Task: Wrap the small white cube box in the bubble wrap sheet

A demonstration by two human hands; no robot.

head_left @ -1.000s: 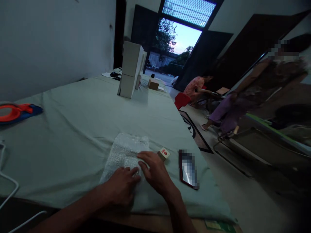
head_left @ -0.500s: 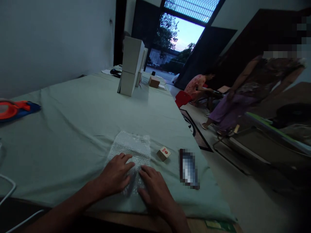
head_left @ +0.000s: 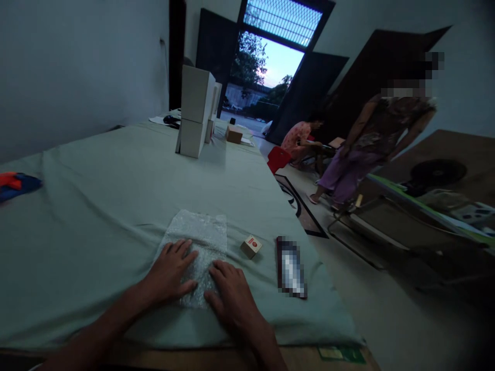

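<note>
A clear sheet of bubble wrap [head_left: 201, 229] lies on the pale green tablecloth [head_left: 127, 201] in front of me. My left hand [head_left: 172, 270] rests on its left side, fingers spread and pointing away from me. On its right side lies my right hand [head_left: 230, 288], palm down with the fingers stretched out. Both hands cover parts of the wrap. Just beyond my right hand, a small tan box [head_left: 251, 247] with a red mark sits on the cloth. Farther right is a dark-edged flat item [head_left: 291, 268], its surface blurred out.
Tall white boxes [head_left: 193, 111] stand at the table's far end, with a brown carton [head_left: 234, 134] behind. An orange and blue item [head_left: 19, 185] lies at left. One person [head_left: 390, 129] stands at right; another [head_left: 297, 140] sits near the doorway. A green-edged table [head_left: 417, 201] is at right.
The view has swung to the right. My left hand has shifted away from my right, its fingers lying flatter, and the wrap between them looks smoother.
</note>
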